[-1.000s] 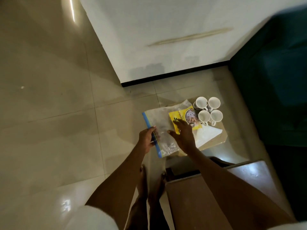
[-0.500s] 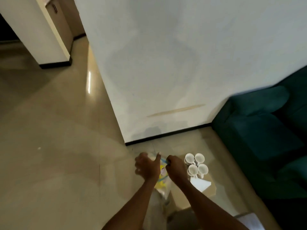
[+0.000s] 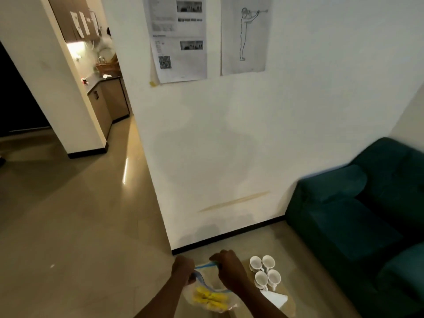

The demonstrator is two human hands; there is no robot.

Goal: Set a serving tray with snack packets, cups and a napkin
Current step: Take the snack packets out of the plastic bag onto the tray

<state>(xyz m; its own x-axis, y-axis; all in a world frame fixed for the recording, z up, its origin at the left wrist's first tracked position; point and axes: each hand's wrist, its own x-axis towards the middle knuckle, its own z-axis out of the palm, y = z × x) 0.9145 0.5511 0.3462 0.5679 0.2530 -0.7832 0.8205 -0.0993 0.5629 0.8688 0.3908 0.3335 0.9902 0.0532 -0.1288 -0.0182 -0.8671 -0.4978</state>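
A clear zip bag (image 3: 214,302) with a blue seal strip hangs between my two hands at the bottom middle, with yellow snack packets (image 3: 210,299) inside it. My left hand (image 3: 183,269) grips the left end of the blue strip. My right hand (image 3: 230,269) grips the right end. The bag's mouth is pulled apart between them. Several white cups (image 3: 265,271) stand grouped on a brown tray (image 3: 290,307) on the floor to the right. A white napkin (image 3: 275,299) lies on the tray in front of the cups.
A white wall (image 3: 229,145) with papers taped to it stands right behind the tray. A dark green sofa (image 3: 355,221) fills the right side. Shiny tiled floor (image 3: 80,226) runs left towards a kitchen doorway (image 3: 101,76).
Both hands lifted the zip bag off the tray, holding it by its blue strip. The camera tilted up, so the wall and doorway came into view.
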